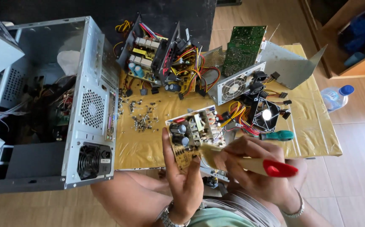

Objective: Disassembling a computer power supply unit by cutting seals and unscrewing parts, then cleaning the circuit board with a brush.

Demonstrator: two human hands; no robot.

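The left hand [182,176] is cradling a bare circuit board [195,134] from beneath, thumb running up its near left edge and fingers curling around the underside, so its grip is closed on the board and is tilting the component side up toward the head camera. Holding it clear of the surface [148,143], just above the near edge of the gold cloth, is leaving the face of the board open to the brush [249,162], which the right hand [254,168] is pinching shut around the pale wooden handle, red end pointing right, bristles lying against the board's near right corner. The board is tan, crowded with dark cylindrical capacitors, a yellow-wrapped transformer and small coils, and a bundle of red, yellow and black wires is trailing off its far right side toward a black fan [266,114]. A green-handled screwdriver [277,135] is lying just beside the right hand, and loose screws [142,117] are scattered near the open computer case [64,105] standing at the left.
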